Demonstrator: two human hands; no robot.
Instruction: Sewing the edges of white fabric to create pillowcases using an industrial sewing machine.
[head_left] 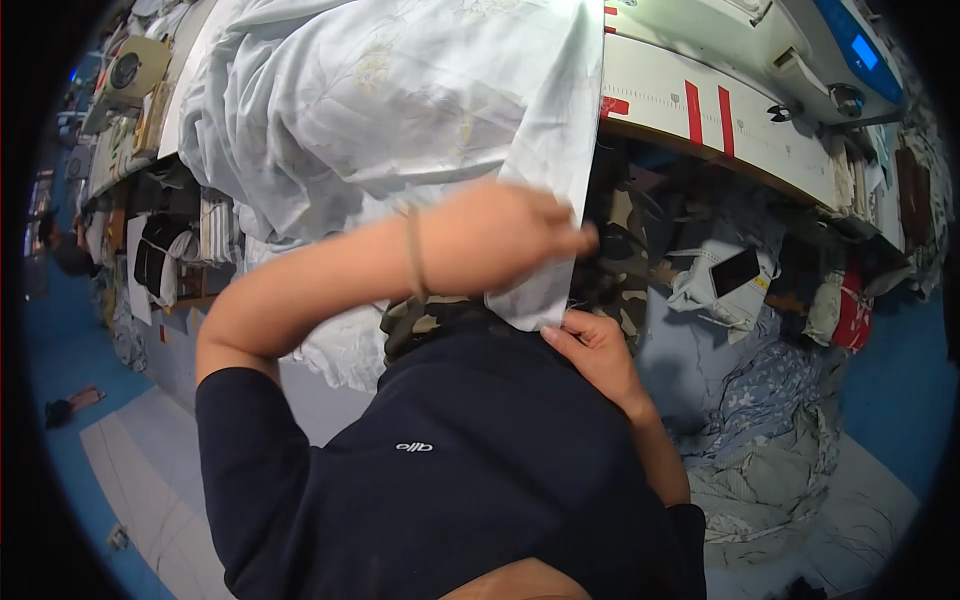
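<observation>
A large piece of white fabric [390, 110] with a faint floral pattern spreads over the table in front of me. Its straight right edge runs down into my lap. At the lower corner of that edge, my right hand [602, 352] pinches the fabric between thumb and fingers. Higher up the same edge, my left hand [500, 235] reaches across over the cloth. Motion smears its fingers, so whether they grip the edge does not show.
A sewing machine [850, 50] with a blue panel stands at the far right on a white table [660, 90] with red tape strips. Below it, a dark phone [735, 272] lies on a white bag [712, 300]. Crumpled fabric [765, 430] is heaped at my right.
</observation>
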